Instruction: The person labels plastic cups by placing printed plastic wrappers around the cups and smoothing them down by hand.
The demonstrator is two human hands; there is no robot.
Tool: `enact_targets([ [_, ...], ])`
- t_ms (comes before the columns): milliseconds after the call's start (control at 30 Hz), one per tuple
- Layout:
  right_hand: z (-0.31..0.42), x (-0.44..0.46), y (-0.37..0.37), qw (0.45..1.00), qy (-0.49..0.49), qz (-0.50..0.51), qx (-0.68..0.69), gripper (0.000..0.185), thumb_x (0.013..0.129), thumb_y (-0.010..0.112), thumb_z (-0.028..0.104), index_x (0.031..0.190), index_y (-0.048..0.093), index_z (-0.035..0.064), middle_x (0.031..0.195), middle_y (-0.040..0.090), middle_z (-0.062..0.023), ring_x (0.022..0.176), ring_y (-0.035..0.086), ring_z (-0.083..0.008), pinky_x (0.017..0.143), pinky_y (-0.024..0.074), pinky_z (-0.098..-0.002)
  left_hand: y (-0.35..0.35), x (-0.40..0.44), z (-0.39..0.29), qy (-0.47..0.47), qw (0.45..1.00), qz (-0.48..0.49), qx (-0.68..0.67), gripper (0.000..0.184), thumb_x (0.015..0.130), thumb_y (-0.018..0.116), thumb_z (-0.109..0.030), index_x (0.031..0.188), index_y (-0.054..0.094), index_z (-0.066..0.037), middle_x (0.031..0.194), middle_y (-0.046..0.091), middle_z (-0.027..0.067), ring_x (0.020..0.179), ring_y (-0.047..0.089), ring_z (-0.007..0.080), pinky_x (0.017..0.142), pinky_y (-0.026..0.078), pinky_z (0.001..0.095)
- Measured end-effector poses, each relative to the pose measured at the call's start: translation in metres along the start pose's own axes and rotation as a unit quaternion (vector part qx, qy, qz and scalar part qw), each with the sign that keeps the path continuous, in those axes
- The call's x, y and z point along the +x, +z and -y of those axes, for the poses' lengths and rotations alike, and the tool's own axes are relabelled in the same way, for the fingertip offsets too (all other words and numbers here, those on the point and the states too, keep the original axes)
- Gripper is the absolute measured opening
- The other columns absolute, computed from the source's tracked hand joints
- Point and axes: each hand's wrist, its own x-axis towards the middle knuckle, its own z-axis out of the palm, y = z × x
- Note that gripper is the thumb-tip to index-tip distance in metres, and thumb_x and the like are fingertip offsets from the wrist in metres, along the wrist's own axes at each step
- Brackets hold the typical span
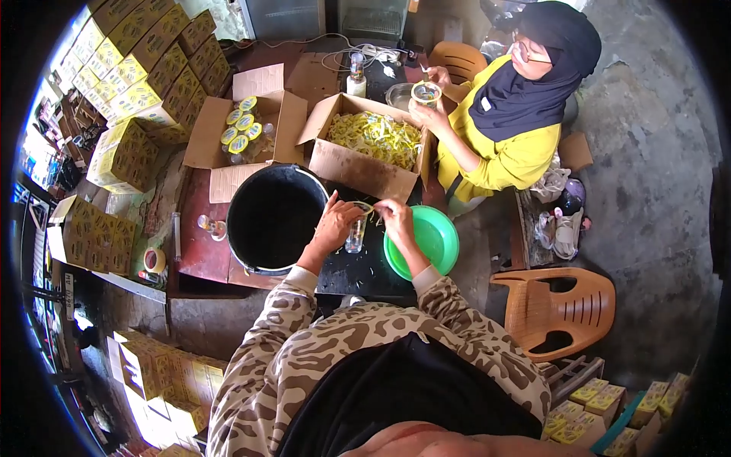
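My left hand [337, 222] is closed around the upper part of a small clear plastic bottle [355, 241], upright over the dark tabletop. My right hand [395, 221] pinches a thin yellow strip [367, 206] at the bottle's top; the strip's far end is hard to make out. Left of my hands stands a large black bucket [242, 251], its inside dark. Close to my right wrist is a green basin [449, 242]. Beyond my hands, an open cardboard box [365, 177] is heaped with yellow strips [373, 137].
Another open box [204, 137] holds yellow-lidded containers [242, 123]. Across the table a person in yellow [502, 145] holds a round container [426, 94]. Stacked cartons [145, 61] rise at the left. An orange chair [563, 312] stands right; a tape roll [154, 260] lies left.
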Motion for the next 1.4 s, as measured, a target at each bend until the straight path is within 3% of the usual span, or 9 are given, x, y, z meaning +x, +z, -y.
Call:
enact_targets([
  [600, -0.035, 0.018, 0.001, 0.991, 0.118, -0.038, 0.057, 0.012, 0.089, 0.067, 0.007, 0.098, 0.074, 0.0007, 0.082, 0.073, -0.0082, 0.073, 0.066, -0.0124, 0.068, 0.052, -0.0276, -0.001, -0.002, 0.005, -0.003, 0.999, 0.032, -0.026, 0.019, 0.091, 0.06, -0.014, 0.107, 0.071, -0.013, 0.121, 0.065, 0.006, 0.127, 0.055, 0.0248, 0.121, 0.018, 0.056],
  [733, -0.077, 0.025, -0.012, 0.994, 0.041, -0.098, 0.033, 0.011, 0.085, 0.074, 0.009, 0.095, 0.074, 0.0034, 0.088, 0.073, -0.0153, 0.081, 0.07, -0.025, 0.076, 0.0541, -0.0348, 0.004, -0.002, 0.011, 0.026, 0.999, 0.023, -0.02, 0.029, 0.081, 0.061, -0.005, 0.105, 0.072, -0.016, 0.119, 0.067, 0.0005, 0.131, 0.052, 0.0242, 0.12, 0.022, 0.0567],
  [867, -0.109, 0.025, -0.027, 0.982, -0.034, -0.028, -0.182, 0.014, 0.081, 0.077, 0.01, 0.093, 0.075, 0.0035, 0.086, 0.073, -0.0157, 0.078, 0.07, -0.0261, 0.075, 0.0547, -0.0365, 0.001, 0.0, 0.006, 0.034, 0.999, 0.008, -0.036, 0.021, 0.085, 0.064, -0.01, 0.104, 0.071, -0.014, 0.115, 0.066, 0.0023, 0.129, 0.052, 0.0259, 0.119, 0.024, 0.0564],
  [967, -0.086, 0.033, -0.032, 0.977, 0.161, 0.131, -0.048, 0.014, 0.076, 0.08, 0.01, 0.085, 0.073, 0.0027, 0.078, 0.072, -0.0121, 0.071, 0.069, -0.0207, 0.07, 0.0542, -0.0351, 0.008, -0.005, 0.01, 0.038, 0.999, -0.005, -0.028, 0.018, 0.085, 0.066, -0.016, 0.103, 0.069, -0.014, 0.113, 0.065, 0.0035, 0.126, 0.053, 0.0265, 0.118, 0.027, 0.0543],
  [1133, -0.078, 0.099, -0.033, 0.973, 0.04, 0.224, -0.024, 0.007, 0.082, 0.076, 0.008, 0.083, 0.072, 0.0027, 0.079, 0.073, -0.0088, 0.073, 0.068, -0.0185, 0.07, 0.0537, -0.033, 0.005, -0.001, 0.003, 0.044, 0.999, 0.017, 0.01, 0.017, 0.084, 0.068, -0.017, 0.101, 0.071, -0.015, 0.113, 0.067, -0.0001, 0.125, 0.055, 0.0239, 0.117, 0.03, 0.0532],
  [1200, -0.11, 0.138, -0.021, 0.967, 0.156, 0.067, 0.188, 0.031, 0.089, 0.072, 0.009, 0.118, 0.066, -0.0009, 0.105, 0.072, -0.0127, 0.091, 0.068, -0.0159, 0.078, 0.055, -0.0309, 0.009, -0.003, 0.006, 0.043, 0.999, 0.004, 0.01, 0.02, 0.082, 0.067, -0.014, 0.101, 0.071, -0.016, 0.113, 0.066, 0.0011, 0.124, 0.055, 0.0239, 0.118, 0.028, 0.0496],
  [1267, -0.089, 0.148, -0.028, 0.981, 0.172, -0.007, 0.091, 0.062, 0.091, 0.071, 0.01, 0.145, 0.043, -0.0046, 0.133, 0.059, -0.0236, 0.112, 0.066, -0.023, 0.09, 0.0549, -0.0339, 0.007, -0.002, 0.004, 0.028, 0.999, 0.024, 0.009, 0.021, 0.082, 0.068, -0.015, 0.103, 0.072, -0.017, 0.112, 0.067, 0.0008, 0.125, 0.055, 0.0235, 0.118, 0.029, 0.0493],
  [1367, -0.089, 0.135, -0.029, 0.956, 0.219, 0.057, 0.184, 0.08, 0.092, 0.073, 0.017, 0.153, 0.026, -0.0048, 0.153, 0.036, -0.0311, 0.121, 0.06, -0.0344, 0.097, 0.0527, -0.0377, 0.003, -0.002, -0.001, 0.01, 1.0, 0.021, -0.011, 0.014, 0.087, 0.069, -0.018, 0.1, 0.073, -0.016, 0.112, 0.069, -0.0002, 0.127, 0.056, 0.0235, 0.116, 0.031, 0.0516],
  [1400, -0.106, 0.121, -0.02, 0.983, 0.156, 0.012, 0.093, 0.069, 0.091, 0.073, 0.03, 0.143, 0.044, -0.004, 0.134, 0.058, -0.0258, 0.104, 0.068, -0.0308, 0.089, 0.0542, -0.0374, 0.004, -0.002, 0.001, 0.0, 1.0, 0.016, -0.024, 0.014, 0.087, 0.069, -0.019, 0.101, 0.073, -0.016, 0.112, 0.069, 0.0003, 0.127, 0.056, 0.0239, 0.116, 0.031, 0.0517],
])
